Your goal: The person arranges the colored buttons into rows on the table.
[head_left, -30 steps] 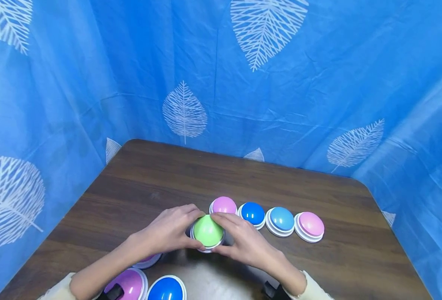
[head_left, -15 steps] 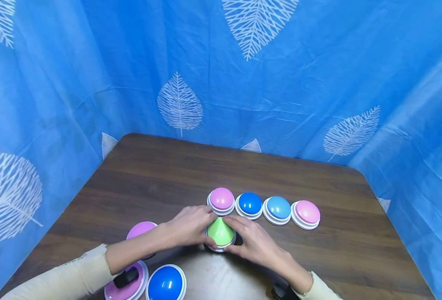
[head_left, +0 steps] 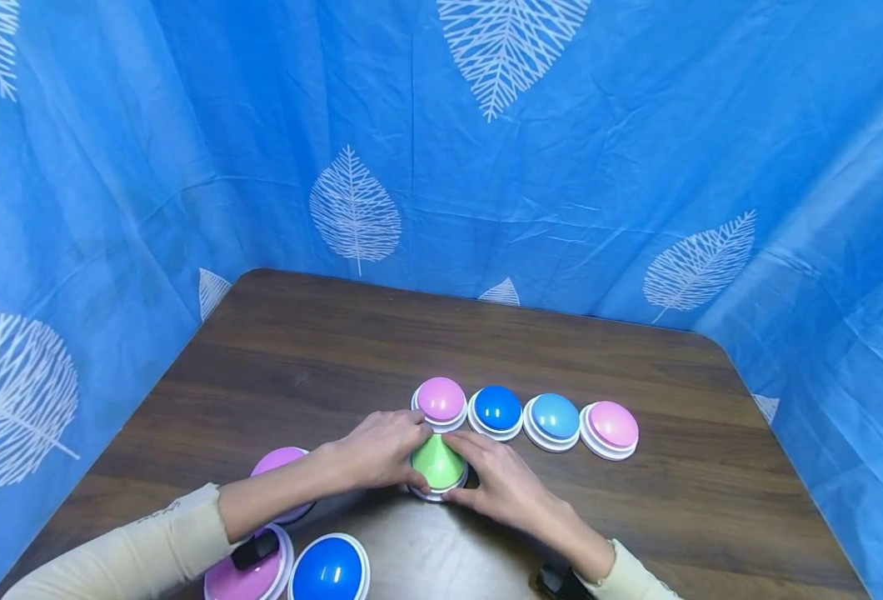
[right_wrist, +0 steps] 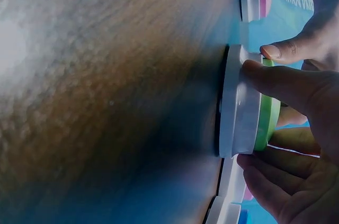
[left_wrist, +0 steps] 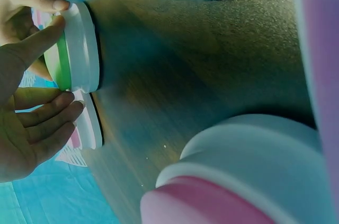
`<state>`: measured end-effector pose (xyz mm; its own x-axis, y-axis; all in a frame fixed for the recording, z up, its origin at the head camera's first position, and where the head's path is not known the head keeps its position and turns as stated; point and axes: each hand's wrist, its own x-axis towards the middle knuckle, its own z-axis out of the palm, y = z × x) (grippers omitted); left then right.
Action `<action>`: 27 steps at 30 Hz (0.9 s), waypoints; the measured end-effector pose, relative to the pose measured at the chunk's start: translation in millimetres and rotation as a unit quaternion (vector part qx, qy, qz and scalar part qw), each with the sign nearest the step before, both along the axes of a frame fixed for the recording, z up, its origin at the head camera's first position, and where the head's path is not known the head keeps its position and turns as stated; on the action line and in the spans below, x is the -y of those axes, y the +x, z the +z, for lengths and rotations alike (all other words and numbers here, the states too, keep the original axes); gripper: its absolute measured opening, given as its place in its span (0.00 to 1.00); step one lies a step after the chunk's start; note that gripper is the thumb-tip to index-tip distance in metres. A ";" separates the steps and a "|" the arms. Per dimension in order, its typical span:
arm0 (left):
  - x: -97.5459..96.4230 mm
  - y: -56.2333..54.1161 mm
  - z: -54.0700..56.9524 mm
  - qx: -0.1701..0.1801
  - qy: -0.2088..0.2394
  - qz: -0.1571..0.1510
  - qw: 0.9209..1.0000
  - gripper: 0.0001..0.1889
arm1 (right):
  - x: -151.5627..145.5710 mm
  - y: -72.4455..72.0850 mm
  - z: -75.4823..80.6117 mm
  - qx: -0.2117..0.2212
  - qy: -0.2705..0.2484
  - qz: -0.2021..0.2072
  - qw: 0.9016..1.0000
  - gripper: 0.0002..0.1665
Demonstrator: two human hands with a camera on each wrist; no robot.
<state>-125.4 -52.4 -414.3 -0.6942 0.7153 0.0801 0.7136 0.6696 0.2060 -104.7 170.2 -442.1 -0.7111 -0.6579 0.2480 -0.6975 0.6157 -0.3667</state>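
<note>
A green dome push button [head_left: 439,467] with a white round base sits on the table between my two hands. My left hand [head_left: 383,450] grips its left side, thumb near the front and fingers at the back. From the right, my right hand [head_left: 503,477] holds it the same way. In the right wrist view, the thumb presses the white base [right_wrist: 241,102] and the base's underside lies at the tabletop. Directly behind the green button, close to it, is a pink button [head_left: 441,400]. The fingertips of both hands lie between these two.
To the right of the pink button stand a dark blue button [head_left: 497,408], a light blue button [head_left: 556,417] and another pink button [head_left: 613,425] in a row. Nearer the front left are a large blue button [head_left: 329,568] and two purple-pink ones, partly under my left arm. Blue leaf-print curtains [head_left: 561,208] surround the table.
Both hands have brought the green button slightly right and set it in front of the leftmost pink button. In the last half second the hands have barely moved. The head view has shifted slightly.
</note>
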 end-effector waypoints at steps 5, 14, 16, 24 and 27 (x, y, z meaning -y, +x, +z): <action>0.9 -0.8 0.0 -0.002 0.005 0.000 1.000 0.29 | 1.0 0.1 -0.6 0.000 0.004 -0.009 1.000 0.41; 0.1 2.0 3.5 0.013 0.000 0.007 1.000 0.30 | 1.9 1.6 -2.6 -0.019 0.004 -0.008 1.000 0.41; -0.4 2.7 3.8 0.014 -0.002 0.011 1.000 0.29 | 1.8 1.8 -3.1 -0.024 0.004 -0.007 1.000 0.42; -1.1 3.7 3.5 0.012 -0.011 0.016 1.000 0.30 | 1.4 2.9 -4.6 -0.035 0.002 -0.005 0.999 0.43; -0.3 4.2 4.1 0.009 -0.015 0.018 1.000 0.30 | 1.6 3.2 -3.5 -0.030 0.002 -0.005 1.000 0.43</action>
